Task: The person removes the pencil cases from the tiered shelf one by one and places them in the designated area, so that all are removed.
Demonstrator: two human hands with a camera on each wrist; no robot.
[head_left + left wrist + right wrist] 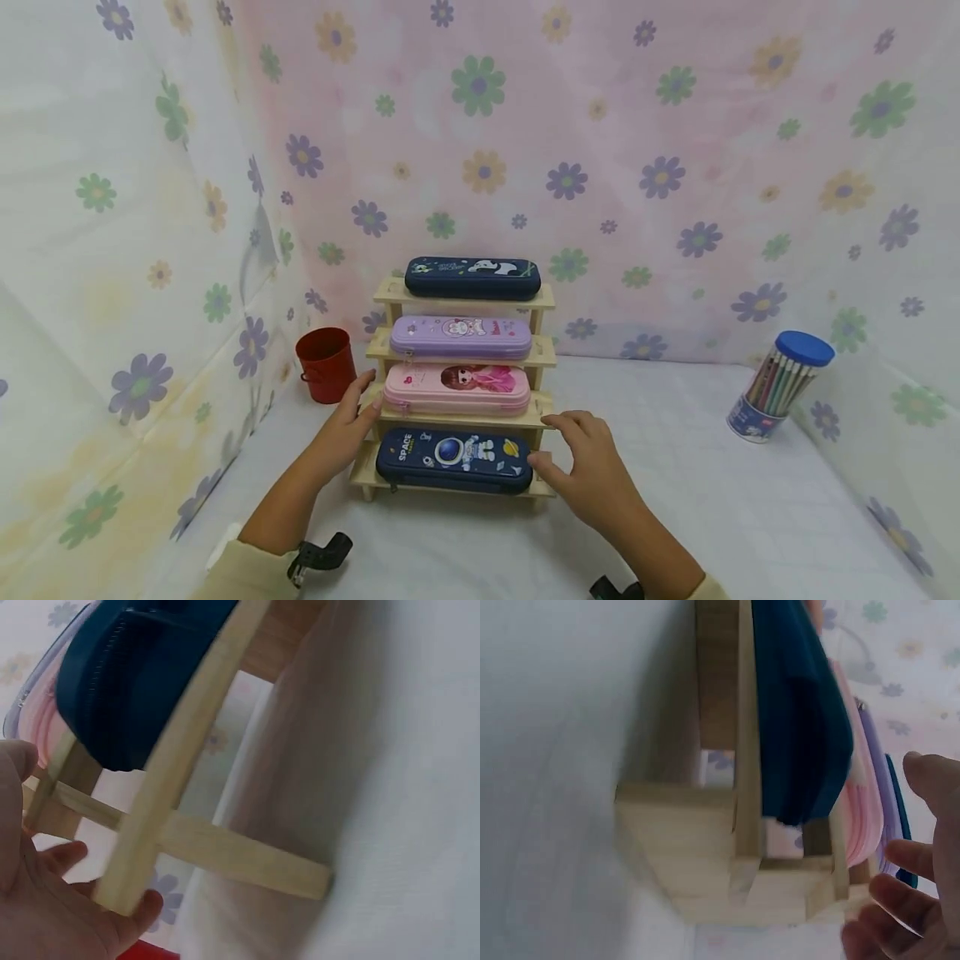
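Observation:
A stepped wooden rack carries one pencil case per tier. From the top down are a dark blue case with a panda, a purple case, a pink case with a doll picture and a navy space case. My left hand is at the rack's left side, its fingers spread against the shelf ends. At the right end my right hand has its fingers loosely bent, thumb near the space case. In the right wrist view the right hand grips nothing.
A red bucket stands behind the rack on the left. To the right, a blue-lidded tub of pencils leans at a tilt. White cloth covers the table, with flowered curtains at the back and sides.

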